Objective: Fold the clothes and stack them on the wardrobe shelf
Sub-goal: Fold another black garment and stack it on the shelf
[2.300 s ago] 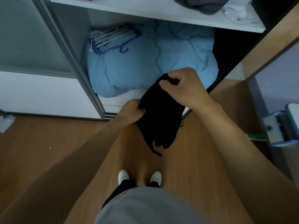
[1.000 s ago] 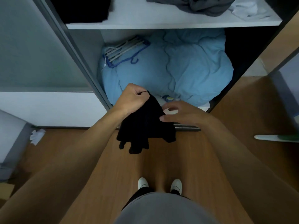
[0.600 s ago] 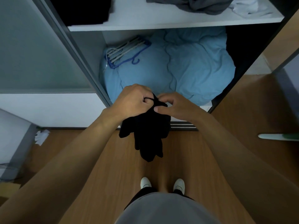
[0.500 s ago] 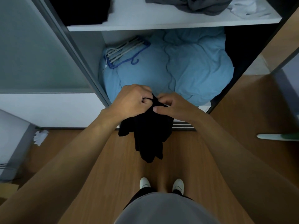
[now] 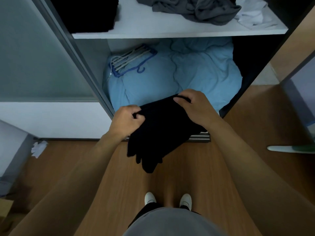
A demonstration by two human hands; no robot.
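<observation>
Currently I hold the black garment (image 5: 163, 132) in the air below the front edge of the wardrobe shelf (image 5: 153, 28), left hand (image 5: 127, 120) and right hand (image 5: 196, 108) each pinching a top corner, apparently to keep it flat for folding.

Plain black fabric garment (image 5: 162, 130): solid colour, no print showing. Puffy light blue duvet (image 5: 196, 77), same blue all over. Flat white wardrobe shelf (image 5: 170, 34). On it: crumpled dark grey cloth (image 5: 196, 9), rumpled white cloth (image 5: 252, 14), folded black pile (image 5: 88, 12). Blue plastic hanger (image 5: 141, 65) with off-white ones. Brown wood-grain floor (image 5: 102, 184). White shoes (image 5: 150, 198), grey top (image 5: 170, 222). Frosted grey-green sliding door (image 5: 34, 57).
</observation>
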